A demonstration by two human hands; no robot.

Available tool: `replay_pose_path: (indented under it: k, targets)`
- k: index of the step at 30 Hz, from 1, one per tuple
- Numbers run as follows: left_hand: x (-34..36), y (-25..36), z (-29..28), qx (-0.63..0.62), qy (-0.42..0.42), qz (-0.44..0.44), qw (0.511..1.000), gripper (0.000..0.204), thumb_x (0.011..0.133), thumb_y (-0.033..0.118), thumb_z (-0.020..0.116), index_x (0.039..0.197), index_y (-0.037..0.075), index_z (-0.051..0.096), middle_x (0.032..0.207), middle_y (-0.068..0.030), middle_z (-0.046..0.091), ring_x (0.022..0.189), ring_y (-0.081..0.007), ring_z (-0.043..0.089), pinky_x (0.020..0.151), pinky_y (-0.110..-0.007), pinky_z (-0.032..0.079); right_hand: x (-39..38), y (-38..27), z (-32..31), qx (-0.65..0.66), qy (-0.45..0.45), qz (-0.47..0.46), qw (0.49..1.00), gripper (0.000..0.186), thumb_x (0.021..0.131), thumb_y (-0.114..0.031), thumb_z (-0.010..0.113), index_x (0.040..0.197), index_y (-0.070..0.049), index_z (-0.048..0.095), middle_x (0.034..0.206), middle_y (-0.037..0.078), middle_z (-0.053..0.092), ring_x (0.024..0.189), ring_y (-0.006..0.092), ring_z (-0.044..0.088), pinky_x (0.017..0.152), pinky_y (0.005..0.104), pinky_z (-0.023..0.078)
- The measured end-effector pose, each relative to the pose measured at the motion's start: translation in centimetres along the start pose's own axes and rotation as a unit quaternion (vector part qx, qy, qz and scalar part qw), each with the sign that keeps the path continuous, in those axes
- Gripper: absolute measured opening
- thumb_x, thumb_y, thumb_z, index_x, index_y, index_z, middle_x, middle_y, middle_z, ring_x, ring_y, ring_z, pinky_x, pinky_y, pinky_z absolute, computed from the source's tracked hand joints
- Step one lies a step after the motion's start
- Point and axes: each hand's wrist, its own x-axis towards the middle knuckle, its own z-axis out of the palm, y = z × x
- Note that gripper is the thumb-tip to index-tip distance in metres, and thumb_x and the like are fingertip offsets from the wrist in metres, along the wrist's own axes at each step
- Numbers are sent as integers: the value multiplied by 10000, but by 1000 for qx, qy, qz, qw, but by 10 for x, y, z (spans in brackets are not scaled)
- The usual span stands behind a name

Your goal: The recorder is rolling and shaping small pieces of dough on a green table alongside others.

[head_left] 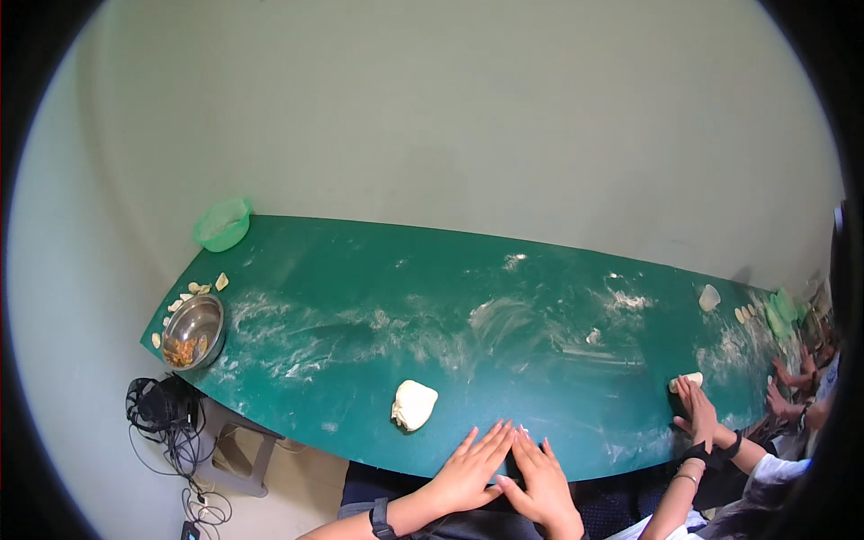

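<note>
My left hand (467, 467) and my right hand (542, 487) rest palm down at the near edge of the green table (540, 360). Their fingers are stretched out, and the fingertips of the two hands meet or nearly meet. Neither hand holds anything. A pale lump of dough (414, 404) lies on the tabletop just beyond and left of my left hand, apart from it. Its lower side looks creased. A dark wristband (382, 518) circles my left wrist.
At the far left stand a metal bowl (214, 312) with an orange-brown mixture and a green plastic bowl (236, 236). Small dough pieces (200, 288) lie nearby. White flour streaks the table. To the right, a co-worker's hands (697, 417) press another dough piece (686, 382); more people's hands (783, 387) are beyond.
</note>
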Motion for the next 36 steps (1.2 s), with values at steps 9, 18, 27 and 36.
replay_pose_path:
  k: [9,18,27,36]
  targets:
    - [21,-3,-12,73,153,-27,985,393,894,365,734,1181,97,732,1450,-96,574,1464,-344,392,1189,-665,148,11,21,-3,-29,108,-4,994,549,913,-245,699,1402,-31,569,1508,256,474,1470,464,339,1206,570,261]
    - [19,-10,1,-30,166,47,985,274,903,293,726,1114,120,755,1100,-92,759,1162,-267,683,1123,-533,406,4,27,9,32,144,-18,989,392,852,-172,749,1224,-72,678,1416,221,554,1466,481,329,1195,599,274]
    - [-5,17,-15,-360,164,-59,916,555,1038,180,605,1511,37,351,872,-100,731,788,-132,700,723,-281,561,-6,-7,11,207,172,-31,963,195,935,-133,670,1098,-28,689,1272,168,646,1402,412,454,1200,529,295]
    - [-15,27,-18,-588,129,-119,790,437,1104,223,458,1494,45,372,823,-102,657,623,-115,615,602,-242,504,6,-20,40,445,221,78,864,358,1053,-210,577,763,0,561,739,64,564,705,134,512,674,299,411]
